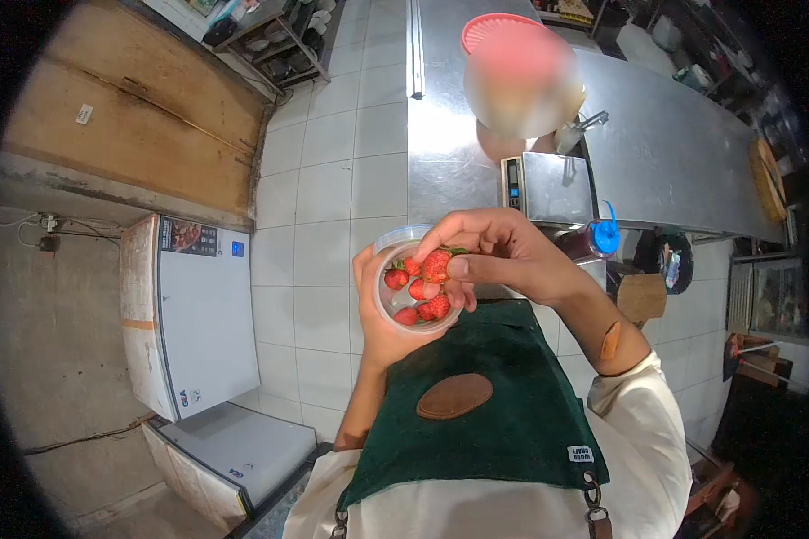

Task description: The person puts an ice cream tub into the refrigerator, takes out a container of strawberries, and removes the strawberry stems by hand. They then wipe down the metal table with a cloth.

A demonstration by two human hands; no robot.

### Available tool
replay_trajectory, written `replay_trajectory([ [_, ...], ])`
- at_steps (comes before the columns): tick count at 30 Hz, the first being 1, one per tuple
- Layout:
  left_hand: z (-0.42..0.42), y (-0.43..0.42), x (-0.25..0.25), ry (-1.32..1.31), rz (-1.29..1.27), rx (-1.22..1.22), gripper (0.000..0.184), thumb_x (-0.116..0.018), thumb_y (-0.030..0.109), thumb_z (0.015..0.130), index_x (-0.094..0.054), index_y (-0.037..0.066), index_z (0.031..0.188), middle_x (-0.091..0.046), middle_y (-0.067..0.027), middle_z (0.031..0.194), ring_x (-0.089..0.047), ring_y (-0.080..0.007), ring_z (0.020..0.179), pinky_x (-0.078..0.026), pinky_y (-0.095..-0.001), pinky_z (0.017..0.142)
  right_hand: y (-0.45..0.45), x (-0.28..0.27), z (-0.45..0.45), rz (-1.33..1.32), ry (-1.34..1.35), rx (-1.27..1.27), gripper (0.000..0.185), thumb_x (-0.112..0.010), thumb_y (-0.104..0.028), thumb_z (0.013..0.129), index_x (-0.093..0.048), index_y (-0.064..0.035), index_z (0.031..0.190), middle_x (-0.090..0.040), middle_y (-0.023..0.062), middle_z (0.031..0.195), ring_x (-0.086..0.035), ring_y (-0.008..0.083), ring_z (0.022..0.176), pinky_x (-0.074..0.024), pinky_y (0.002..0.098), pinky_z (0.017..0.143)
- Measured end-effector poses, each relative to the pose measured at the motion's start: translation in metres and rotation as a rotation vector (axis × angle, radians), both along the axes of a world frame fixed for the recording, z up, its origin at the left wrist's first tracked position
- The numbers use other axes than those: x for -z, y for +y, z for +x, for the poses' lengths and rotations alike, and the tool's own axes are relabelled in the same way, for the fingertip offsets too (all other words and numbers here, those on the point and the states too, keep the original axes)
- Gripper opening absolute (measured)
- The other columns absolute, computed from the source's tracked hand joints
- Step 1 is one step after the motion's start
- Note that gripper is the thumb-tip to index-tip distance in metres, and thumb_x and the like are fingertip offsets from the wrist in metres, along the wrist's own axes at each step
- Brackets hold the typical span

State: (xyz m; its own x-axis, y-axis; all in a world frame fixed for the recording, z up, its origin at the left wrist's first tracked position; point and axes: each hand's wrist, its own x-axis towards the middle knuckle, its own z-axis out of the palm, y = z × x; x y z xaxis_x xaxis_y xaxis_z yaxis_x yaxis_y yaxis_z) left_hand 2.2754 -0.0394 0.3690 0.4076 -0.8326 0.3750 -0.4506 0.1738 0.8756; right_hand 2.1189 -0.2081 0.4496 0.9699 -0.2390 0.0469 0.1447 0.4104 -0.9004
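Note:
My left hand (385, 340) is wrapped around a round clear plastic tub (400, 303), held in front of my chest with its mouth tilted toward me. Several red strawberries (396, 279) with green leaves lie inside it. The fingers of my right hand (505, 250) reach over the tub's mouth and pinch one strawberry (436, 266) between thumb and fingertips. Part of the tub's right side is hidden behind that hand. Just below, a dark green apron (521, 377) with a brown oval patch covers my front.
Ahead stands a steel worktable (445, 171) bearing a digital scale (557, 187), a blue-lidded container (605, 237) and a pink basket (476, 34), beside a blurred patch. White chest freezers (202, 314) stand to the left on a tiled floor (319, 256). A wooden door (144, 126) is behind them.

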Motion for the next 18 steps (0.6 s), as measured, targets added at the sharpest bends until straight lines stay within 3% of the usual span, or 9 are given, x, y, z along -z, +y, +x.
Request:
replay_trajectory([
  [5, 0.008, 0.004, 0.010, 0.118, -0.003, -0.036, 0.100, -0.102, 0.020, 0.057, -0.051, 0.001, 0.141, -0.052, -0.0127, 0.137, -0.059, -0.0258, 0.126, -0.049, -0.0409, 0.108, -0.011, 0.012, -0.005, -0.008, 0.034, 0.087, 0.030, -0.066, -0.021, 0.104, -0.069, 0.0012, 0.125, -0.075, 0.0078, 0.092, -0.069, 0.0104, 0.073, -0.0563, 0.0252, 0.064],
  [7, 0.017, 0.010, 0.019, 0.064, 0.001, -0.018, 0.104, -0.102, 0.017, 0.057, -0.050, 0.001, 0.145, -0.047, -0.0132, 0.140, -0.058, -0.0286, 0.130, -0.051, -0.0417, 0.108, -0.028, 0.035, -0.010, -0.101, 0.142, 0.205, 0.035, -0.068, -0.026, 0.105, -0.068, -0.0005, 0.129, -0.076, 0.0045, 0.093, -0.070, 0.0089, 0.077, -0.0549, 0.0260, 0.065],
  [9, 0.019, 0.014, 0.024, 0.141, -0.037, -0.059, 0.103, -0.102, 0.018, 0.058, -0.049, 0.000, 0.145, -0.048, -0.0133, 0.141, -0.058, -0.0280, 0.129, -0.050, -0.0413, 0.108, -0.044, 0.066, -0.017, -0.185, 0.278, 0.253, 0.028, -0.070, -0.025, 0.102, -0.070, -0.0036, 0.121, -0.076, 0.0031, 0.091, -0.069, 0.0076, 0.077, -0.0541, 0.0255, 0.064],
  [12, 0.021, 0.017, 0.025, 0.137, -0.027, -0.077, 0.103, -0.101, 0.019, 0.058, -0.048, 0.000, 0.144, -0.049, -0.0136, 0.140, -0.058, -0.0274, 0.129, -0.050, -0.0407, 0.108, -0.056, 0.163, -0.031, -0.377, 0.451, 0.340, 0.023, -0.075, -0.021, 0.096, -0.069, -0.0051, 0.110, -0.077, 0.0062, 0.090, -0.072, 0.0131, 0.076, -0.0563, 0.0312, 0.065],
  [14, 0.021, 0.017, 0.025, 0.150, -0.028, -0.089, 0.102, -0.101, 0.019, 0.059, -0.049, 0.000, 0.144, -0.049, -0.0138, 0.140, -0.058, -0.0273, 0.129, -0.050, -0.0407, 0.108, -0.055, 0.213, -0.041, -0.887, 0.587, 0.488, 0.022, -0.078, -0.014, 0.088, -0.065, -0.0039, 0.103, -0.075, 0.0101, 0.087, -0.075, 0.0256, 0.079, -0.0583, 0.0409, 0.070],
  [15, 0.020, 0.016, 0.024, 0.156, -0.036, -0.086, 0.102, -0.101, 0.019, 0.059, -0.049, 0.000, 0.144, -0.050, -0.0140, 0.140, -0.058, -0.0276, 0.129, -0.050, -0.0409, 0.108, -0.053, 0.237, -0.043, -0.889, 0.585, 0.485, 0.022, -0.078, -0.014, 0.088, -0.065, -0.0039, 0.103, -0.075, 0.0101, 0.087, -0.075, 0.0256, 0.079, -0.0583, 0.0409, 0.070],
  [17, 0.018, 0.016, 0.023, 0.163, -0.041, -0.084, 0.101, -0.101, 0.019, 0.058, -0.049, 0.000, 0.144, -0.050, -0.0141, 0.140, -0.058, -0.0278, 0.129, -0.050, -0.0410, 0.109, -0.045, 0.263, -0.044, -1.107, 0.621, 0.570, 0.025, -0.077, -0.011, 0.083, -0.064, -0.0030, 0.103, -0.074, 0.0120, 0.085, -0.074, 0.0363, 0.084, -0.0578, 0.0489, 0.075],
  [18, 0.017, 0.016, 0.021, 0.148, -0.028, -0.082, 0.101, -0.101, 0.020, 0.059, -0.050, 0.001, 0.143, -0.050, -0.0145, 0.140, -0.058, -0.0282, 0.129, -0.049, -0.0411, 0.109, -0.042, 0.266, -0.046, -1.081, 0.711, 0.475, 0.025, -0.077, -0.010, 0.084, -0.064, -0.0035, 0.105, -0.071, 0.0133, 0.101, -0.070, 0.0381, 0.097, -0.0567, 0.0472, 0.086],
])
